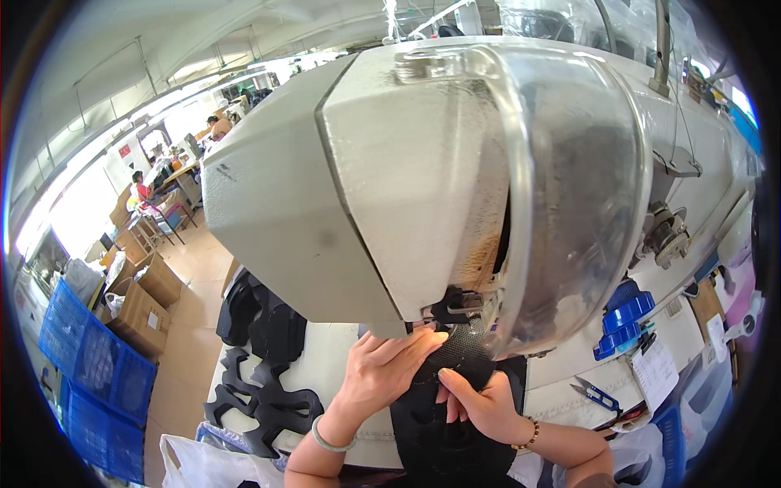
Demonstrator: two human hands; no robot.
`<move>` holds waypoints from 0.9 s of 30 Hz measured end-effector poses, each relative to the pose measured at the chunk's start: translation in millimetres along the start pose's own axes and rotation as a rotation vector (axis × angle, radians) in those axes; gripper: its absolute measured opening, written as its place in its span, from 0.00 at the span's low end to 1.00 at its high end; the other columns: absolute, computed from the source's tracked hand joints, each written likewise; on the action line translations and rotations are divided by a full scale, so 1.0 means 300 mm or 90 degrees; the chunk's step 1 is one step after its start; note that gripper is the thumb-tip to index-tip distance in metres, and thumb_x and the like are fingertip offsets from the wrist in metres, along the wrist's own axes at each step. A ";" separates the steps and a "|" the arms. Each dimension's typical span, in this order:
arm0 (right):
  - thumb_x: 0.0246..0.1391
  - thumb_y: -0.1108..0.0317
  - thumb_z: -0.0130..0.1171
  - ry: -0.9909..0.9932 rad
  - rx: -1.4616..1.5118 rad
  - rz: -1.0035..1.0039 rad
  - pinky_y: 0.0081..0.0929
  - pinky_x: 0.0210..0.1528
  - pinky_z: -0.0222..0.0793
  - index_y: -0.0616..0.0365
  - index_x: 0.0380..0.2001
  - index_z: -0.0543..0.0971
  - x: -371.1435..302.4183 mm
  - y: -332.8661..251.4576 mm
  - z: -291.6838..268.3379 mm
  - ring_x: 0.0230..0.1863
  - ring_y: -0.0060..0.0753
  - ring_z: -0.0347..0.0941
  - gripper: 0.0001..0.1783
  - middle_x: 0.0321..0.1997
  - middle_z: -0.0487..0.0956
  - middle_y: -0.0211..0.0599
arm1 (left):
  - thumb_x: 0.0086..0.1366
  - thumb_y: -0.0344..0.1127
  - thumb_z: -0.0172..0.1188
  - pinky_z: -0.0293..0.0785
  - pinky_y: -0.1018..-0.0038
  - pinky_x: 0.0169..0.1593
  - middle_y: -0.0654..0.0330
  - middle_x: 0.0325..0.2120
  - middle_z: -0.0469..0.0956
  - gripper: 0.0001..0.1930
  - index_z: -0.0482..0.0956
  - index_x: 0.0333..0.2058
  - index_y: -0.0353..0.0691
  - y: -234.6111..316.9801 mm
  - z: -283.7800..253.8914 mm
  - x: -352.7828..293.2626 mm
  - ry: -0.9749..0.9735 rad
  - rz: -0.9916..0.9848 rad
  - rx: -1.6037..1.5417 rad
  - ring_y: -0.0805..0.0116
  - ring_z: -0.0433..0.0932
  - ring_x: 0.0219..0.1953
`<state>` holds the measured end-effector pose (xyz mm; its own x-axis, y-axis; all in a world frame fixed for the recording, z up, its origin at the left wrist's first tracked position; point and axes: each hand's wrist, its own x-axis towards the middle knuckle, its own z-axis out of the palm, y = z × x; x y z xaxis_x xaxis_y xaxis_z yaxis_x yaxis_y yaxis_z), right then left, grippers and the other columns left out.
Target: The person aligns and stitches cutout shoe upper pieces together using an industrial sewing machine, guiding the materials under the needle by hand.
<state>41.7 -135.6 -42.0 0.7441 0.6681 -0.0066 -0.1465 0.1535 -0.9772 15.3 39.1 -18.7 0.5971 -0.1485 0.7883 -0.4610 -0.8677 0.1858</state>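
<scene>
Below the head of a large grey sewing machine (pixel 325 187) lies a black mesh fabric piece (pixel 465 346). My left hand (pixel 389 366), a pale bangle on its wrist, rests at the mesh's left edge, fingers stretched and close together near the needle area. The needle itself is hidden. My right hand (pixel 488 404), with a beaded bracelet, is closed at the near edge of the mesh, thumb on top and fingers curled under. Dark material also spreads beneath and nearer than my right hand.
Left of my hands, several cut black pieces (pixel 264 398) lie on the white table (pixel 346 346). A clear plastic guard (pixel 578 195) bulges above my right hand. Thread snips (pixel 596 394), a paper sheet (pixel 655 370) and blue trays (pixel 625 321) are at right. Blue crates (pixel 93 366) stand left.
</scene>
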 end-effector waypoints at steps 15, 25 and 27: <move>0.57 0.63 0.56 0.055 0.121 -0.088 0.13 0.16 0.61 0.62 0.19 0.76 -0.004 0.006 -0.030 0.15 0.16 0.68 0.16 0.18 0.76 0.31 | 0.44 0.27 0.62 0.71 0.77 0.33 0.64 0.35 0.75 0.17 0.80 0.37 0.38 0.051 -0.002 0.022 0.005 0.093 0.143 0.72 0.74 0.32; 0.51 0.75 0.56 0.152 0.175 -0.090 0.18 0.09 0.61 0.65 0.26 0.74 0.014 0.000 -0.076 0.11 0.22 0.66 0.04 0.16 0.74 0.36 | 0.43 0.25 0.63 0.74 0.76 0.33 0.62 0.40 0.77 0.18 0.80 0.38 0.38 0.033 -0.067 0.037 -0.096 0.077 0.084 0.70 0.76 0.33; 0.50 0.76 0.56 0.153 0.186 -0.088 0.18 0.09 0.61 0.65 0.28 0.74 0.022 0.002 -0.101 0.11 0.22 0.66 0.03 0.17 0.74 0.37 | 0.43 0.26 0.64 0.74 0.76 0.34 0.63 0.40 0.77 0.18 0.80 0.38 0.38 0.009 -0.067 0.029 -0.104 0.073 0.054 0.70 0.76 0.33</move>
<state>66.3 -153.0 -49.1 0.8960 0.4424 0.0375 -0.1873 0.4532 -0.8715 6.1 44.8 0.5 0.6461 -0.3173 0.6942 -0.4788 -0.8767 0.0450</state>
